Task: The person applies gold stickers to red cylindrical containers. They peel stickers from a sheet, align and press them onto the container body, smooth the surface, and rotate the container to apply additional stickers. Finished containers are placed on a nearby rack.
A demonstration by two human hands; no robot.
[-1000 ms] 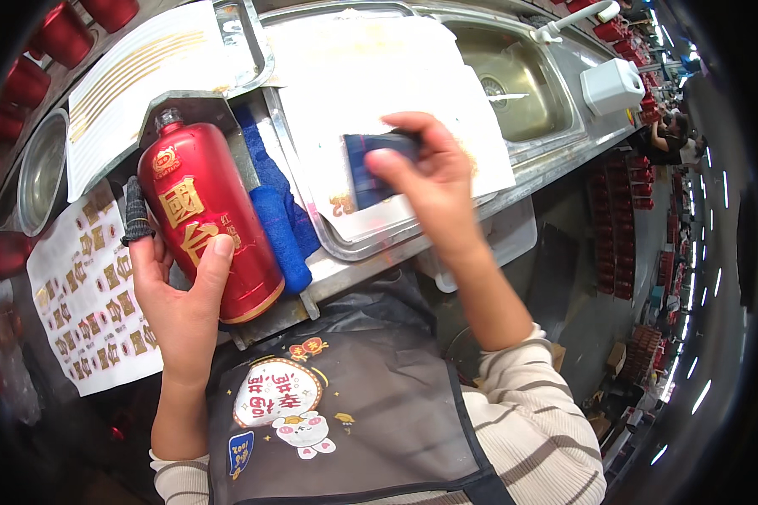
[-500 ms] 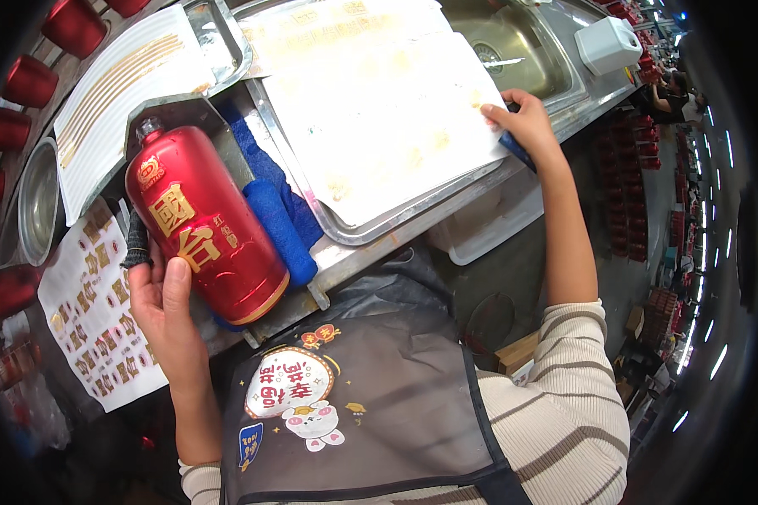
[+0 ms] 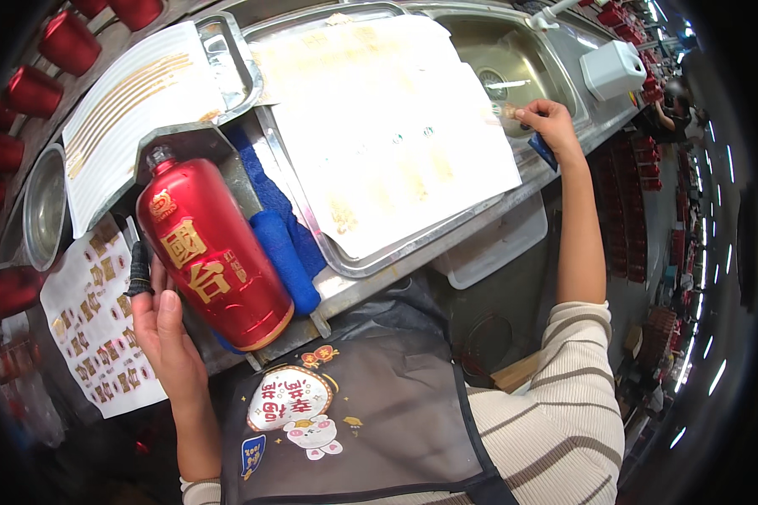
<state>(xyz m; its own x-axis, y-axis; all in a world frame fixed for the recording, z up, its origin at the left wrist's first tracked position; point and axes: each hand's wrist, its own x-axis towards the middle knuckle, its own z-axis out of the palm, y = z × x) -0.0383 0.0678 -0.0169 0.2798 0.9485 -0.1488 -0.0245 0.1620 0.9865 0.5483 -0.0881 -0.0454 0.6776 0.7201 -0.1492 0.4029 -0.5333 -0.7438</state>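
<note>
The red bottle [image 3: 219, 252] lies on its side on a metal stand [image 3: 200, 141], neck toward 11 o'clock, gold lettering facing up. Clock directions run from this bottle. At 7 o'clock the left hand [image 3: 168, 345] is partly open, a dark cover [image 3: 140, 269] on one finger, its fingers along the bottle's side; I cannot tell how firmly they touch it. A blue cloth roll [image 3: 285, 263] sits close at 3 o'clock, with a blue towel [image 3: 269, 189] beside it at 2.

Also at 2 o'clock, white paper [image 3: 396, 160] covers most of a metal tray [image 3: 370, 268]. Past its edge, the right hand [image 3: 554, 128] pinches a small gold-marked scrap [image 3: 505, 110] narrowly between thumb and finger and keeps a dark blue card [image 3: 542, 151] in the palm. Beyond are a sink [image 3: 537, 88] and a white jug [image 3: 613, 71].

A sticker sheet [image 3: 94, 324] hangs at 8, a metal bowl [image 3: 44, 206] stands between 9 and 10, and a gold-striped sheet [image 3: 139, 101] lies at 11.
</note>
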